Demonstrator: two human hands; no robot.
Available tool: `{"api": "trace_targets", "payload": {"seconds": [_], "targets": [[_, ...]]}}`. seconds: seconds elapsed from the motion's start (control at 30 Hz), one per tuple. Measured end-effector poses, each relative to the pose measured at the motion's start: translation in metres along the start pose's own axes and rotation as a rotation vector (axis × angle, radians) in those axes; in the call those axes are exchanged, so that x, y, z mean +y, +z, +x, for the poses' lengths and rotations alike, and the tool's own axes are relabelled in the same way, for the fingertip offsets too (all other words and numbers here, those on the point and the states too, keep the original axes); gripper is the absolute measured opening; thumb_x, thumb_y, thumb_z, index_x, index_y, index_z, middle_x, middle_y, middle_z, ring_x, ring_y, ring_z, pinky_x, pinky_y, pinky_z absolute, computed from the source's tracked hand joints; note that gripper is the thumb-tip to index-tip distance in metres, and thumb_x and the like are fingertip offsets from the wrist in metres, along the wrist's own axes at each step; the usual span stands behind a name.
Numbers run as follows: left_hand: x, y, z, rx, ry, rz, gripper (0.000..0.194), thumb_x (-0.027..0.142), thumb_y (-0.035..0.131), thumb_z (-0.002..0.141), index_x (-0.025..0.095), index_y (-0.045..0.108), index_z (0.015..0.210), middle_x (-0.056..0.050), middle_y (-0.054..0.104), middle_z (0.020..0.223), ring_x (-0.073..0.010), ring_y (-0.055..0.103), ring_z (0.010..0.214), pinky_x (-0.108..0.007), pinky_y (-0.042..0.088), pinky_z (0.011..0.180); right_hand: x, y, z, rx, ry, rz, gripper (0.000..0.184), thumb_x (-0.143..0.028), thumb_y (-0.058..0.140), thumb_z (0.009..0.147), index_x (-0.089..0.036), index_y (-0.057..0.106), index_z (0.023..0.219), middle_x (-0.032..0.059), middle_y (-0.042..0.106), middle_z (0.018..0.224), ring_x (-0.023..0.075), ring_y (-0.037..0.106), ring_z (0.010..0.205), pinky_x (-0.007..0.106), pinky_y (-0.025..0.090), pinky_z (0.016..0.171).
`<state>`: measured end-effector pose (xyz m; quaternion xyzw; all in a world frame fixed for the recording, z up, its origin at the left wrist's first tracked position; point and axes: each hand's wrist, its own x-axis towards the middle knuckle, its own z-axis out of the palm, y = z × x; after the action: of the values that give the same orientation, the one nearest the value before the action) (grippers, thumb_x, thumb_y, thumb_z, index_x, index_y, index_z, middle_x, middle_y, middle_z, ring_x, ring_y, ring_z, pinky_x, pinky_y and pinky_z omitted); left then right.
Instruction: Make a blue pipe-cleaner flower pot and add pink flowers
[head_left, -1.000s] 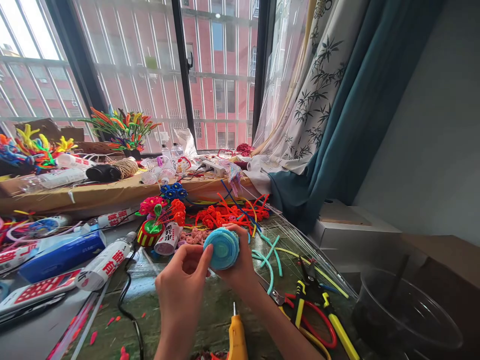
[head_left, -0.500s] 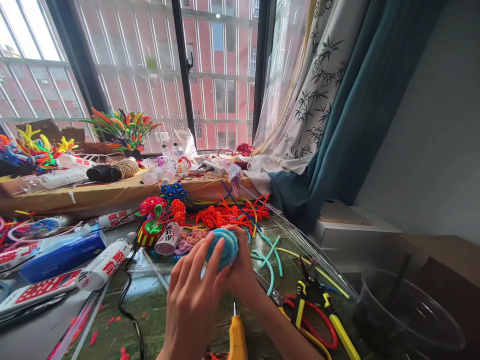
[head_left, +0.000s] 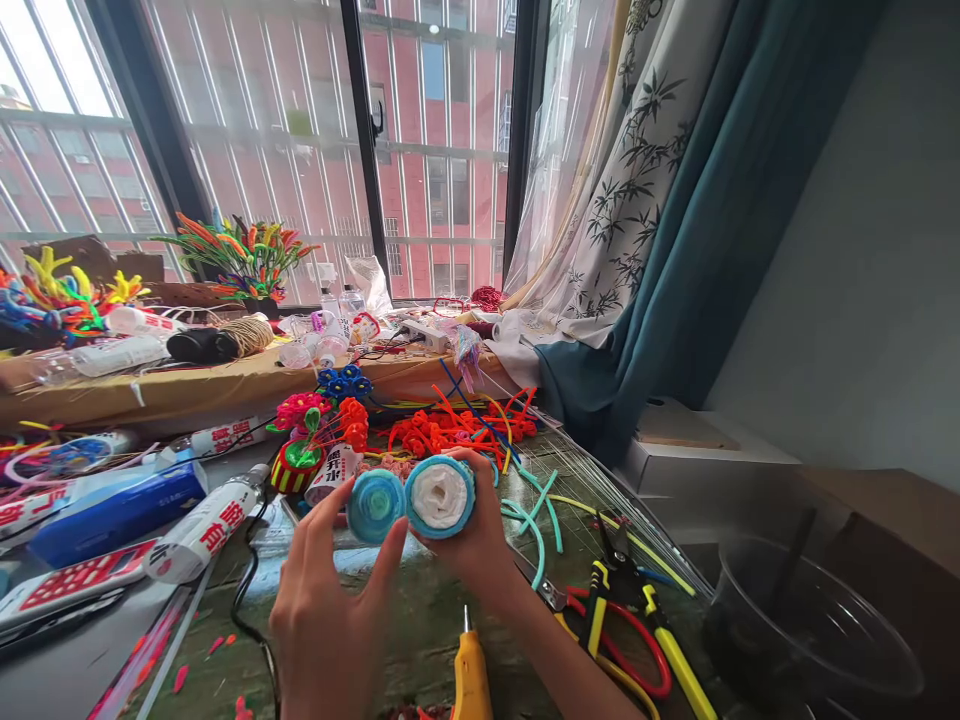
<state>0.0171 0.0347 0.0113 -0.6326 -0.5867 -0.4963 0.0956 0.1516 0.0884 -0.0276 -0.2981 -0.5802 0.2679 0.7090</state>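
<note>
My left hand (head_left: 334, 590) pinches a round blue cup-like piece (head_left: 375, 507) between thumb and fingers, its hollow inside turned toward me. Right beside it, my right hand (head_left: 480, 530) grips a blue-rimmed cylinder (head_left: 440, 497) whose end shows crumpled white stuffing with a small hole in the middle. The two round pieces sit edge to edge; whether they touch I cannot tell. Below the hands lies a yellow glue gun (head_left: 471, 670), nozzle pointing away. Teal pipe cleaners (head_left: 536, 505) rest to the right of my right hand.
Yellow-handled pliers (head_left: 611, 560) and red-handled scissors (head_left: 652, 650) lie at right, near a clear plastic tub (head_left: 817, 620). Leftward are a plastic bottle (head_left: 206, 530), a black cable (head_left: 244, 600) and a blue packet (head_left: 120, 510). Orange-red pipe-cleaner pieces (head_left: 450, 430) and a flower pot (head_left: 296, 465) stand behind.
The blue cup-like piece came off the end of the cylinder. My left hand moved left with it, exposing the white stuffing. My right hand stayed nearly in place.
</note>
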Motion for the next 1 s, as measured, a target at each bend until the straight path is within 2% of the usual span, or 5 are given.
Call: {"api": "trace_targets", "payload": {"seconds": [0.2, 0.4, 0.57, 0.8, 1.0], "targets": [[-0.052, 0.014, -0.024, -0.518, 0.010, 0.254, 0.051, 0.045, 0.049, 0.089, 0.013, 0.061, 0.126, -0.016, 0.073, 0.117, -0.0376, 0.068, 0.107, -0.052, 0.051, 0.088, -0.002, -0.001, 0.000, -0.026, -0.028, 0.048, 0.072, -0.011, 0.081, 0.061, -0.030, 0.046, 0.121, 0.0034, 0.058, 0.117, 0.0235, 0.064, 0.100, 0.037, 0.050, 0.090], [-0.017, -0.007, -0.023, -0.135, 0.278, 0.046, 0.031, 0.038, 0.048, 0.097, 0.027, 0.059, 0.124, 0.000, 0.074, 0.091, -0.0172, 0.072, 0.080, -0.028, 0.051, 0.076, 0.000, 0.000, -0.002, -0.005, -0.060, 0.003, 0.070, -0.012, 0.081, 0.062, -0.030, 0.047, 0.121, 0.0036, 0.056, 0.121, 0.0230, 0.061, 0.105, 0.035, 0.047, 0.092], [0.020, -0.010, -0.011, -0.230, 0.417, 0.146, 0.037, 0.035, 0.039, 0.101, 0.017, 0.063, 0.123, 0.006, 0.069, 0.057, -0.0127, 0.066, 0.047, -0.024, 0.036, 0.040, 0.002, 0.001, -0.004, 0.006, -0.127, -0.025, 0.060, -0.010, 0.069, 0.065, -0.030, 0.048, 0.118, 0.0033, 0.052, 0.122, 0.0236, 0.057, 0.110, 0.037, 0.045, 0.094], [0.035, 0.001, -0.003, -0.709, 0.124, 0.310, 0.043, 0.030, 0.048, 0.097, 0.019, 0.056, 0.138, -0.001, 0.077, 0.071, -0.0248, 0.075, 0.065, -0.032, 0.044, 0.055, 0.001, 0.000, -0.005, 0.003, -0.156, -0.033, 0.057, -0.014, 0.068, 0.069, -0.031, 0.048, 0.119, 0.0033, 0.049, 0.125, 0.0241, 0.052, 0.117, 0.039, 0.041, 0.100], [0.032, 0.002, -0.002, -0.661, 0.227, 0.276, 0.033, 0.029, 0.050, 0.096, 0.021, 0.063, 0.126, 0.004, 0.070, 0.056, -0.0226, 0.070, 0.053, -0.031, 0.038, 0.049, 0.001, 0.003, -0.006, -0.006, -0.160, 0.003, 0.050, -0.015, 0.067, 0.073, -0.031, 0.049, 0.117, 0.0031, 0.049, 0.122, 0.0237, 0.052, 0.114, 0.039, 0.042, 0.098]]}}
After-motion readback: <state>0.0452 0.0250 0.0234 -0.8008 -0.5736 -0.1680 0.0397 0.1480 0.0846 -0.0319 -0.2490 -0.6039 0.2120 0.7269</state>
